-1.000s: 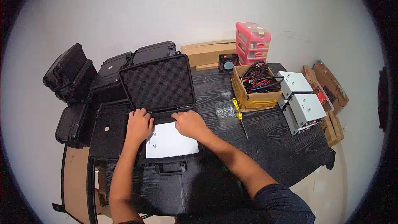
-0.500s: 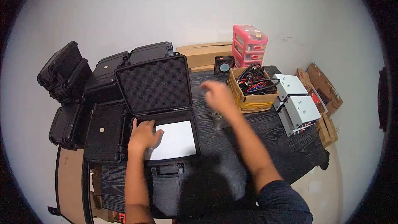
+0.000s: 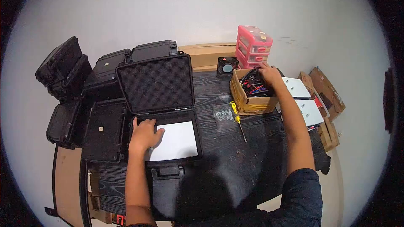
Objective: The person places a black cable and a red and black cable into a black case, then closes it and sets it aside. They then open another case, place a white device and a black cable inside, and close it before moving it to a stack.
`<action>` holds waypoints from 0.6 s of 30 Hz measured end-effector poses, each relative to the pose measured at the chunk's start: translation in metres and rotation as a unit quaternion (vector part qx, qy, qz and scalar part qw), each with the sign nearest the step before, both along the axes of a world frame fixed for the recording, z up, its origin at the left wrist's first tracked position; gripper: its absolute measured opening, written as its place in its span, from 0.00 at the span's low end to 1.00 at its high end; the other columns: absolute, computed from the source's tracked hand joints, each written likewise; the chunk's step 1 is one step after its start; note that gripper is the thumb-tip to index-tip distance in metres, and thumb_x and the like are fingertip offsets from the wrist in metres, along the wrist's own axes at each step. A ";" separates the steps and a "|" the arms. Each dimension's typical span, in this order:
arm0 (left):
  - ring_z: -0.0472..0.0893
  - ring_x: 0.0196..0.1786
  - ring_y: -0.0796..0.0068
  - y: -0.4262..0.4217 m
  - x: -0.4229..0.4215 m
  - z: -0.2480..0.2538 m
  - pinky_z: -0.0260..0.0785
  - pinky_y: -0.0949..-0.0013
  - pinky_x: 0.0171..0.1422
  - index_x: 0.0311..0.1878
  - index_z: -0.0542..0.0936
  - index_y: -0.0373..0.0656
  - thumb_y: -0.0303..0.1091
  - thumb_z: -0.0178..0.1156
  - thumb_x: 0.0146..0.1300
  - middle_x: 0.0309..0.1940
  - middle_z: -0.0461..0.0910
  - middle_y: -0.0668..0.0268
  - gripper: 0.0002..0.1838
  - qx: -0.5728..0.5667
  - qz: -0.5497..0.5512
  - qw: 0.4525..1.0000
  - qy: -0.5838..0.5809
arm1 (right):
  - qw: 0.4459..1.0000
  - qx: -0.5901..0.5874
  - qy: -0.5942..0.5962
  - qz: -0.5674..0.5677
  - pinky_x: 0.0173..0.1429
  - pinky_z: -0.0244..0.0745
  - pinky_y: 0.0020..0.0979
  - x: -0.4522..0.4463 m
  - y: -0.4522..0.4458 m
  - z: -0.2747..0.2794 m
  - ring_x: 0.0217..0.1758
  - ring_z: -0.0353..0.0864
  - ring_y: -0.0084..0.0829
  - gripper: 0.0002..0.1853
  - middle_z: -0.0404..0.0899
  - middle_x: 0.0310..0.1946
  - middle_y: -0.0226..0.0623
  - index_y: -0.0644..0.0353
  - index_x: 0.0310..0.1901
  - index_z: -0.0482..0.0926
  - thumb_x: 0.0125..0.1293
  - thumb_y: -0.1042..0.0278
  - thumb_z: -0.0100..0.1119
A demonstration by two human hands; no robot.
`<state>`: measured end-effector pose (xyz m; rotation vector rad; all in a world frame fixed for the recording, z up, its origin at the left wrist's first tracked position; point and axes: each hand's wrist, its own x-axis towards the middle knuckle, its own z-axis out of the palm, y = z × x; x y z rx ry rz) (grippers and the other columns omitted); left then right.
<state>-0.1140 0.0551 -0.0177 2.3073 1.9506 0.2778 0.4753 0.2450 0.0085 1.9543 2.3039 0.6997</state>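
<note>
My left hand (image 3: 145, 135) rests at the left inside edge of an open black hard case (image 3: 200, 136), fingers spread and thumb apart, touching the edge of a flat white panel (image 3: 176, 141) lying in it. The raised lid (image 3: 158, 84) is lined with egg-crate foam. My right hand (image 3: 270, 75) is over the back right of a cardboard box (image 3: 256, 106) full of tangled cables (image 3: 252, 86). Its visible fingers are apart; their contact with the cables is partly hidden. In front of the box lie a yellow-handled screwdriver (image 3: 237, 117) and a clear bag of small parts (image 3: 223, 113).
Several black cases (image 3: 103, 130) are stacked at the left. At the back stand a fan (image 3: 227, 65) and a pink drawer unit (image 3: 254, 38). White boxes (image 3: 309, 111) sit at the table's right, with cardboard (image 3: 328, 86) beyond.
My right hand has moved right, from above the middle of the table to the cable box, uncovering the screwdriver and the bag. My left hand stays at the case.
</note>
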 end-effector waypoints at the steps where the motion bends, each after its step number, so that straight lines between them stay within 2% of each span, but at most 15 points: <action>1: 0.76 0.72 0.50 0.000 -0.001 0.000 0.38 0.39 0.87 0.68 0.78 0.32 0.56 0.58 0.71 0.64 0.81 0.44 0.36 0.002 -0.005 1.000 -0.002 | 1.000 0.005 -0.004 0.016 0.68 0.75 0.59 0.001 -0.002 0.003 0.78 0.67 0.36 0.15 0.66 0.77 0.30 0.49 0.57 0.85 0.74 0.62 0.52; 2: 0.76 0.72 0.50 0.001 -0.002 0.000 0.38 0.39 0.87 0.68 0.78 0.32 0.56 0.58 0.71 0.64 0.81 0.44 0.36 0.002 -0.004 1.000 0.000 | 0.999 0.010 -0.010 0.031 0.69 0.74 0.61 0.002 -0.003 0.006 0.79 0.66 0.35 0.14 0.63 0.79 0.30 0.51 0.53 0.87 0.72 0.61 0.55; 3: 0.77 0.70 0.50 0.002 -0.003 -0.001 0.39 0.38 0.87 0.67 0.79 0.32 0.56 0.58 0.70 0.62 0.82 0.45 0.36 0.008 -0.008 1.000 -0.007 | 0.999 0.018 0.003 0.044 0.70 0.75 0.57 -0.018 -0.029 0.026 0.75 0.73 0.40 0.16 0.70 0.76 0.38 0.56 0.49 0.88 0.65 0.58 0.61; 4: 0.78 0.69 0.49 0.002 -0.003 -0.002 0.40 0.38 0.86 0.66 0.79 0.32 0.56 0.59 0.70 0.60 0.82 0.46 0.35 0.013 -0.014 1.000 -0.015 | 0.999 0.018 0.003 0.045 0.70 0.75 0.57 -0.017 -0.027 0.029 0.75 0.73 0.40 0.16 0.70 0.76 0.38 0.56 0.49 0.88 0.65 0.58 0.61; 6: 0.78 0.67 0.49 0.003 -0.004 -0.002 0.41 0.38 0.86 0.65 0.80 0.32 0.55 0.59 0.70 0.59 0.83 0.46 0.35 0.018 -0.014 1.000 -0.021 | 0.981 -0.108 0.160 0.022 0.67 0.78 0.48 -0.020 -0.024 0.042 0.63 0.82 0.48 0.20 0.80 0.64 0.50 0.60 0.48 0.88 0.59 0.55 0.65; 7: 0.79 0.66 0.49 0.002 -0.004 -0.001 0.41 0.38 0.86 0.65 0.80 0.32 0.55 0.60 0.70 0.57 0.83 0.47 0.34 0.022 -0.015 0.999 -0.027 | 0.981 -0.109 0.159 0.022 0.67 0.78 0.48 -0.023 -0.027 0.046 0.63 0.82 0.48 0.20 0.80 0.64 0.50 0.60 0.48 0.88 0.59 0.55 0.65; 9: 0.79 0.66 0.49 0.002 -0.003 0.000 0.42 0.37 0.86 0.65 0.81 0.32 0.55 0.60 0.69 0.57 0.83 0.47 0.34 0.020 -0.016 0.999 -0.026 | 0.963 -0.151 0.224 -0.012 0.64 0.79 0.45 -0.029 -0.036 0.054 0.53 0.85 0.56 0.21 0.84 0.55 0.56 0.63 0.47 0.87 0.58 0.55 0.67; 10: 0.80 0.65 0.49 0.002 -0.003 0.001 0.42 0.37 0.86 0.65 0.81 0.32 0.55 0.60 0.69 0.57 0.83 0.47 0.34 0.021 -0.017 0.999 -0.025 | 0.963 -0.152 0.224 -0.013 0.64 0.79 0.45 -0.031 -0.040 0.056 0.53 0.85 0.56 0.21 0.84 0.55 0.56 0.63 0.47 0.87 0.58 0.55 0.67; 13: 0.79 0.67 0.49 0.003 -0.005 0.000 0.41 0.37 0.86 0.65 0.80 0.32 0.55 0.61 0.69 0.59 0.83 0.47 0.35 0.012 -0.018 1.000 -0.019 | 0.966 -0.110 0.234 -0.028 0.62 0.79 0.48 -0.040 -0.053 0.062 0.55 0.84 0.55 0.22 0.84 0.53 0.57 0.66 0.45 0.86 0.57 0.55 0.69; 15: 0.78 0.69 0.49 0.001 -0.008 0.000 0.41 0.37 0.86 0.66 0.80 0.33 0.55 0.62 0.68 0.61 0.82 0.47 0.35 0.015 -0.022 0.999 -0.036 | 0.982 -0.012 0.187 0.023 0.62 0.79 0.48 -0.047 -0.067 0.064 0.56 0.83 0.54 0.20 0.84 0.51 0.56 0.69 0.43 0.85 0.56 0.58 0.69; 16: 0.77 0.70 0.49 0.000 -0.008 0.001 0.40 0.37 0.87 0.67 0.79 0.33 0.56 0.62 0.68 0.64 0.81 0.46 0.36 0.018 -0.028 0.998 -0.054 | 0.982 -0.012 0.187 0.024 0.62 0.79 0.48 -0.054 -0.076 0.068 0.56 0.83 0.54 0.20 0.84 0.51 0.56 0.69 0.43 0.85 0.56 0.58 0.69; 18: 0.76 0.72 0.49 -0.007 -0.004 0.012 0.40 0.37 0.87 0.68 0.78 0.34 0.56 0.62 0.68 0.65 0.80 0.46 0.36 0.014 -0.031 0.998 -0.062 | 0.979 0.100 0.169 0.046 0.61 0.79 0.48 -0.069 -0.095 0.076 0.57 0.81 0.52 0.20 0.82 0.51 0.51 0.67 0.44 0.85 0.54 0.62 0.71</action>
